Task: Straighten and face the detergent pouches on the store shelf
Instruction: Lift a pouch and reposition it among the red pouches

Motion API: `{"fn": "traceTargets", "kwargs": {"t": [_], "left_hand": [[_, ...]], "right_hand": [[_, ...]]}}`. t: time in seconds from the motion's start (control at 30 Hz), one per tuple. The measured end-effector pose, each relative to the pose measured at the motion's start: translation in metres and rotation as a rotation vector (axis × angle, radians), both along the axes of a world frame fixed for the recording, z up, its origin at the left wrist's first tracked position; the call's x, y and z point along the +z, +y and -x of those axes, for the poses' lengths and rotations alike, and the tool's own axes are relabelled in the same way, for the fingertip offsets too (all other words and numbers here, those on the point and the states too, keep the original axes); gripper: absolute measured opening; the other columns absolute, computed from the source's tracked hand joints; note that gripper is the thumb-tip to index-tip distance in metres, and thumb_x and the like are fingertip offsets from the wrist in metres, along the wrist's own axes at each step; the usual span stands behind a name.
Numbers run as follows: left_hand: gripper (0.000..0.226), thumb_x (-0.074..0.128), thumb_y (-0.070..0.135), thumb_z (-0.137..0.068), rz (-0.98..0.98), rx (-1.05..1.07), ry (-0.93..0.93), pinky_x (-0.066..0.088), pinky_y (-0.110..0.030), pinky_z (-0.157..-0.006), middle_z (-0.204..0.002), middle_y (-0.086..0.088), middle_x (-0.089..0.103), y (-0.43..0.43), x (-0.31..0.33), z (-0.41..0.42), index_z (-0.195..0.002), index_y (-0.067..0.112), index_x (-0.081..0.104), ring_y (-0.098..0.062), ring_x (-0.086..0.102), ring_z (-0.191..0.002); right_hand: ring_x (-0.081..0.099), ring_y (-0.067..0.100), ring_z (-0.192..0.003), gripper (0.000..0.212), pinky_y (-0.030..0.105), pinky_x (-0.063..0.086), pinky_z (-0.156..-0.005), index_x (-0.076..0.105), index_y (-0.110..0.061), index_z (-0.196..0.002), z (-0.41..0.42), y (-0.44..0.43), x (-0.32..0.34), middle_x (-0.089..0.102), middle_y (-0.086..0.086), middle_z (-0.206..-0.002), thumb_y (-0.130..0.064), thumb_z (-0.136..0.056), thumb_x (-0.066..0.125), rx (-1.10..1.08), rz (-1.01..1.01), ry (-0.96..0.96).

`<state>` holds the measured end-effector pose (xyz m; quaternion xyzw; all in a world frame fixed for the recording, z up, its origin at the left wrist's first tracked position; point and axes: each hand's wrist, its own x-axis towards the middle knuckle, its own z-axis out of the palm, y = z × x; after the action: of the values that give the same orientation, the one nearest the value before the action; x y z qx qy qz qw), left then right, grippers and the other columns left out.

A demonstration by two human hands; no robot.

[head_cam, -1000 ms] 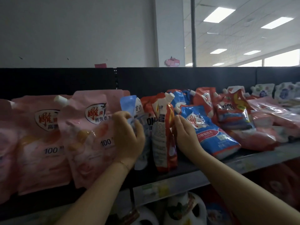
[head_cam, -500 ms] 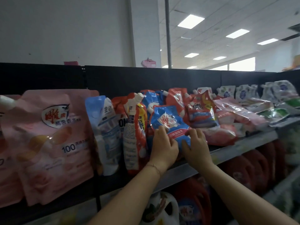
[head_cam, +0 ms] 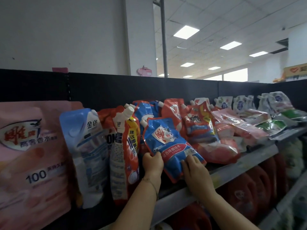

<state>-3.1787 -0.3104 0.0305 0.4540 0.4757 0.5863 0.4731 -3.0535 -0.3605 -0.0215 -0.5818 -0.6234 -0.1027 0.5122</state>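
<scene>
Gripping the blue pouch [head_cam: 167, 143] at its lower end, we held it tilted at the front of the shelf [head_cam: 245, 163], spout up and to the left, printed face towards us, not yet upright. Our left hand [head_cam: 153, 165] had its fingers curled round the lower left edge. Our right hand [head_cam: 194, 173] was clamped over the lower right corner, fingers bent across the front, the thumb hidden. The pouch's bottom corner appeared to hang just past the shelf lip, between our hands. Just beside the left hand stood a red-and-white pouch [head_cam: 123, 156], turned edge-on with its white cap up, and beyond it a pale blue pouch [head_cam: 86, 146]. Behind and to the right, red pouches [head_cam: 201, 128] leaned in a loose heap close against the blue one, and pink pouches [head_cam: 240, 125] lay flat further along. We judged three risks: the soft pouch could sag out of our grip and drop off the lip before its base sat flat; swinging it upright could knock the edge-on neighbour over; and the red heap might slump forward once its support shifted.
</scene>
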Motion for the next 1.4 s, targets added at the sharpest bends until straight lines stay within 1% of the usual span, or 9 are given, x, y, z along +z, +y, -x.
{"fn": "traceTargets", "kwargs": {"t": [0.2, 0.47, 0.6, 0.73, 0.9, 1.07, 1.17, 1.23, 1.4], "left_hand": [[0.02, 0.052, 0.025, -0.098, 0.098, -0.093, -0.107, 0.053, -0.048, -0.09, -0.098, -0.011, 0.066, 0.003, -0.003, 0.002, -0.104, 0.009, 0.063, -0.028, 0.064, -0.09], [0.03, 0.049, 0.023, -0.099, -0.06, -0.072, -0.087, 0.053, -0.037, -0.076, -0.081, -0.008, 0.066, -0.006, -0.002, 0.003, -0.075, 0.01, 0.063, -0.02, 0.06, -0.077], [0.028, 0.044, 0.023, -0.102, -0.273, -0.049, -0.017, 0.048, -0.02, -0.067, -0.086, -0.003, 0.065, -0.017, 0.004, 0.005, -0.092, 0.008, 0.065, -0.011, 0.059, -0.078], [0.031, 0.042, 0.027, -0.102, -0.399, -0.031, 0.072, 0.049, -0.036, -0.097, -0.116, -0.005, 0.064, -0.023, 0.007, 0.003, -0.119, 0.011, 0.063, -0.017, 0.059, -0.109], [0.032, 0.042, 0.023, -0.102, -0.418, 0.024, 0.052, 0.047, -0.041, -0.101, -0.122, -0.007, 0.062, -0.022, 0.008, 0.003, -0.123, 0.011, 0.062, -0.019, 0.057, -0.115], [0.029, 0.04, 0.016, -0.102, -0.536, 0.082, 0.068, 0.046, -0.031, -0.1, -0.123, -0.005, 0.06, -0.028, 0.007, 0.004, -0.122, 0.008, 0.06, -0.017, 0.055, -0.115], [0.031, 0.038, 0.011, -0.102, -0.602, 0.158, 0.107, 0.037, 0.001, -0.088, -0.126, 0.0, 0.055, -0.028, 0.006, 0.004, -0.127, 0.008, 0.055, -0.009, 0.049, -0.116], [0.034, 0.038, 0.008, -0.101, -0.605, 0.226, 0.084, 0.032, 0.01, -0.076, -0.13, 0.0, 0.052, -0.025, 0.006, 0.003, -0.133, 0.007, 0.049, -0.01, 0.046, -0.121], [0.057, 0.047, -0.01, -0.091, -0.704, 0.412, 0.137, 0.027, 0.008, -0.087, -0.137, 0.002, 0.034, -0.026, 0.002, 0.0, -0.142, 0.007, 0.03, -0.005, 0.033, -0.128]], "right_hand": [[0.053, 0.011, -0.072, 0.02, 0.023, 0.041, -0.058, 0.045, -0.017, -0.082, 0.001, 0.0, -0.002, 0.053, -0.003, -0.085, -0.028, -0.099, 0.048, -0.007, -0.013, 0.026], [0.055, 0.016, -0.078, 0.021, 0.033, 0.047, -0.067, 0.047, -0.013, -0.089, 0.0, -0.004, 0.004, 0.055, 0.001, -0.091, -0.029, -0.102, 0.04, 0.01, 0.085, -0.013], [0.059, 0.025, -0.081, 0.019, 0.041, 0.048, -0.071, 0.047, -0.01, -0.094, -0.002, 0.001, 0.008, 0.058, 0.005, -0.096, -0.026, -0.102, 0.04, 0.024, 0.133, -0.03], [0.058, 0.026, -0.083, 0.016, 0.043, 0.048, -0.074, 0.046, -0.011, -0.094, 0.0, 0.003, 0.007, 0.058, 0.005, -0.095, -0.023, -0.101, 0.041, 0.048, 0.176, -0.073], [0.049, 0.018, -0.107, 0.006, 0.033, 0.033, -0.084, 0.039, -0.024, -0.095, -0.004, 0.003, 0.015, 0.054, -0.005, -0.111, -0.027, -0.1, 0.041, 0.064, 0.336, -0.214], [0.037, 0.018, -0.131, 0.028, 0.04, 0.026, -0.098, 0.038, -0.025, -0.125, -0.001, 0.005, 0.024, 0.045, -0.005, -0.142, -0.033, -0.098, 0.04, 0.057, 0.528, -0.368], [0.033, 0.017, -0.135, 0.037, 0.046, 0.025, -0.105, 0.034, -0.028, -0.135, 0.001, 0.007, 0.029, 0.04, -0.005, -0.147, -0.038, -0.099, 0.038, 0.077, 0.606, -0.42], [0.035, 0.017, -0.133, 0.034, 0.046, 0.026, -0.105, 0.038, -0.029, -0.131, 0.001, 0.008, 0.029, 0.044, -0.006, -0.143, -0.04, -0.099, 0.039, 0.09, 0.599, -0.396], [0.043, 0.014, -0.116, 0.016, 0.039, 0.031, -0.097, 0.045, -0.03, -0.106, 0.002, 0.006, 0.02, 0.055, -0.009, -0.119, -0.042, -0.096, 0.045, 0.08, 0.456, -0.336]]}}
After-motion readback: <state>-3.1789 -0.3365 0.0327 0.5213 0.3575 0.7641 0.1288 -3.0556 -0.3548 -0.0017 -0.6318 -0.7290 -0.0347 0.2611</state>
